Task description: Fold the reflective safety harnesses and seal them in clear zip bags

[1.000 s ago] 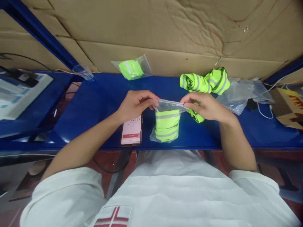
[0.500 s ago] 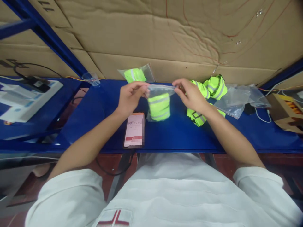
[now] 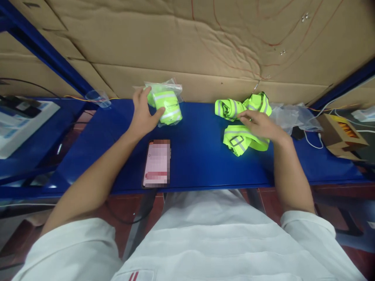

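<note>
A clear zip bag with a folded neon-yellow reflective strap (image 3: 167,107) leans at the back of the blue table, over another bagged strap (image 3: 150,97). Beside it is my left hand (image 3: 144,116), thumb and fingers apart, the thumb at the bag's edge. On the right, my right hand (image 3: 259,123) reaches over loose rolled reflective straps, its fingers extended and slightly bent. Its fingertips are by one rolled strap (image 3: 227,108); another roll (image 3: 259,103) lies behind the hand. A strap with a black buckle (image 3: 237,141) lies in front, partly under the hand.
A phone (image 3: 156,164) lies near the front edge of the blue table (image 3: 196,156). Empty clear bags (image 3: 293,117) and an open cardboard box (image 3: 341,134) are at the right. A clear plastic cup (image 3: 99,99) lies at the back left. Cardboard (image 3: 164,47) walls the back.
The bagged strap has moved from between both hands to the back left, onto the other bag. My left hand went with it; my right hand left the bag and moved right over the loose straps.
</note>
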`<state>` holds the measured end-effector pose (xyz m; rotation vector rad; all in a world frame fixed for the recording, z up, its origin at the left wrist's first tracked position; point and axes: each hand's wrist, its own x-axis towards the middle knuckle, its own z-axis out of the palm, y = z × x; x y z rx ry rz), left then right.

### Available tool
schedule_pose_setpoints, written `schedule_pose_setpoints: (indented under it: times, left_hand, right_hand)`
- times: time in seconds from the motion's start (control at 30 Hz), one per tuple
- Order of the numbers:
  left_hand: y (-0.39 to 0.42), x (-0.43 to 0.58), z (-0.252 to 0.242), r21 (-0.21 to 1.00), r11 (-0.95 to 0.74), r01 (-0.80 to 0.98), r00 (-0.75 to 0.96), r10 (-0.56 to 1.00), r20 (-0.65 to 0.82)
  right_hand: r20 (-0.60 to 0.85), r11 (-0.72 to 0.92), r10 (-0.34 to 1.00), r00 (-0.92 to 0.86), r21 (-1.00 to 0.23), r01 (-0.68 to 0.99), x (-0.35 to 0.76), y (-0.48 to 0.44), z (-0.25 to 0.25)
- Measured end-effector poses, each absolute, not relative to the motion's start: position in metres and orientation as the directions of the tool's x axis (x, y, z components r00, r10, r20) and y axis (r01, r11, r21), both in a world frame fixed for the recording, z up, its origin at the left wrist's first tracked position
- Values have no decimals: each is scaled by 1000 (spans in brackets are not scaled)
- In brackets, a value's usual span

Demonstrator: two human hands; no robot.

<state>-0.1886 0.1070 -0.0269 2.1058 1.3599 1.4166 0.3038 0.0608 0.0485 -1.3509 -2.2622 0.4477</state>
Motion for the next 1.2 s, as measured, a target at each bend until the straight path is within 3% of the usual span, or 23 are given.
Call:
schedule_pose_setpoints:
  times: [0.13,0.23,0.33,0.43,0.6,0.73,0.9,0.97,1.1,1.2]
  left_hand:
    - [83,-168,-12,455,-549,702,151,738,658]
    - [64,-154,2,359,-549,755,252,748,614]
    - [54,-147,6,322,-535,781,314,782,538]
    - [51,-144,5,285,-514,809,326,796,510]
    - [48,-144,6,282,-491,824,326,819,473]
    - [47,-143,8,281,-507,815,346,814,466]
    - [45,-143,10,263,-511,818,369,818,441]
    - [44,-143,11,266,-521,811,381,815,436]
    - [43,-142,13,264,-519,813,376,814,442]
    - [40,-136,14,232,-515,826,363,799,480]
  right_hand:
    - [-88,384,864,-496,-523,761,314,37,77]
    - [-226,356,819,-527,-519,777,309,26,94]
    - [-124,313,898,-423,-495,810,312,27,97]
    - [5,153,986,-166,-422,894,337,37,91]
    - [-152,-93,987,49,-292,952,379,53,77]
    - [-155,30,984,-93,-369,929,367,46,83]
    - [-186,355,797,-575,-625,695,324,30,85]
    - [-154,457,752,-641,-579,675,302,29,76]
    - [-87,486,835,-543,-348,802,257,23,57]
    - [-14,447,875,-483,-359,819,236,16,52]
